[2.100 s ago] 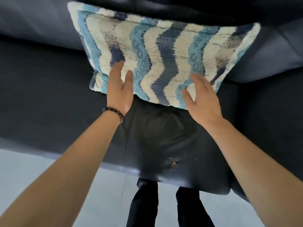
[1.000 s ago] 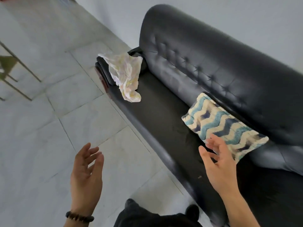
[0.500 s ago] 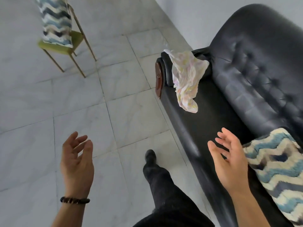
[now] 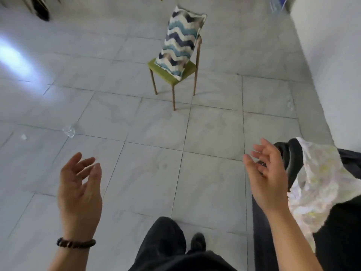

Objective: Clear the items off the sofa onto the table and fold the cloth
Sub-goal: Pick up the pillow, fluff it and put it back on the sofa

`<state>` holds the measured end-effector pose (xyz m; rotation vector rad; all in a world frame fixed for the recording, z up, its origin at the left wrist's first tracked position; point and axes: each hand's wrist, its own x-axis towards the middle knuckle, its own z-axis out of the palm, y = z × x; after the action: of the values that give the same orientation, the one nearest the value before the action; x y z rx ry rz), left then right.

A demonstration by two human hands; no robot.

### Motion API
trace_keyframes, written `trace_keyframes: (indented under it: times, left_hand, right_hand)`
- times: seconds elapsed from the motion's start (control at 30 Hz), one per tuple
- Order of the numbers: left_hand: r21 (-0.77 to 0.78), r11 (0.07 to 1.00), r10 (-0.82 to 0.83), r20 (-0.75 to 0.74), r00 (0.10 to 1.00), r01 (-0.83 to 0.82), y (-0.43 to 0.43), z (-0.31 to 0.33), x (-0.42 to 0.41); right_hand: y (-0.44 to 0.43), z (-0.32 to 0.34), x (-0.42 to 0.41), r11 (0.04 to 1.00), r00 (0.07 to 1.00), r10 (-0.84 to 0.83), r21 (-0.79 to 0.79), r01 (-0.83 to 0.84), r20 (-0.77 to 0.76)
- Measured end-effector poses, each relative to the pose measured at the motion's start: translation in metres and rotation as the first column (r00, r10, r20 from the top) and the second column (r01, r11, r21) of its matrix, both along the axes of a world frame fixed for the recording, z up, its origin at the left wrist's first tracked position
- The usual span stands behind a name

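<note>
A pale, crumpled cloth (image 4: 320,180) with faint yellow and pink print hangs over the arm of the black sofa (image 4: 343,241) at the right edge. My right hand (image 4: 267,177) hovers just left of the cloth, fingers relaxed, holding nothing and apart from it. My left hand (image 4: 80,192), with a dark bead bracelet on the wrist, floats over the floor, palm up and empty. A blue, navy and white zigzag cushion (image 4: 180,42) stands upright on a green stool-like chair (image 4: 187,70) farther off across the room.
Grey marble floor tiles (image 4: 156,173) fill the room between me and the chair. A small clear object (image 4: 68,131) and a white scrap (image 4: 23,137) lie on the floor at left. A white wall (image 4: 332,55) rises at right. My dark-trousered leg and shoe (image 4: 198,241) are below.
My view has swung left, away from the sofa seat and its cushion, toward the open floor and the chair. Both hands stay empty and raised; the cloth now sits beside my right hand.
</note>
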<state>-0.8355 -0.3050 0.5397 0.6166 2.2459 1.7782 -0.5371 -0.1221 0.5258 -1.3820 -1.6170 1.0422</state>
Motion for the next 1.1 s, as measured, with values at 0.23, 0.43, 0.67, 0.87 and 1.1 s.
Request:
trace_keyframes:
  times: [0.23,0.43,0.67,0.87,1.1]
  left_hand:
    - [0.032,0.995,0.095,0.094,0.991,-0.099,0.130,-0.039,-0.130]
    - [0.026,0.999,-0.044,0.058,0.997,0.043,0.280,-0.011,-0.252]
    - [-0.025,0.974,-0.225,0.021,0.974,0.225,0.460,-0.007,-0.351]
    - [-0.102,0.957,-0.273,0.006,0.962,0.272,0.617,-0.035,-0.423]
    - [-0.120,0.953,-0.281,-0.020,0.959,0.277,0.771,-0.013,-0.521]
  right_hand:
    - [0.156,-0.025,-0.157,0.995,0.993,0.095,0.016,-0.096,0.076]
    - [0.265,-0.007,-0.258,0.999,0.996,0.015,0.039,-0.018,0.083]
    - [0.383,-0.027,-0.337,0.986,0.985,-0.164,0.005,0.164,0.048]
    - [0.523,-0.069,-0.420,0.977,0.978,-0.206,-0.054,0.207,0.031]
    - [0.700,-0.052,-0.536,0.990,0.989,-0.136,-0.031,0.139,0.062]
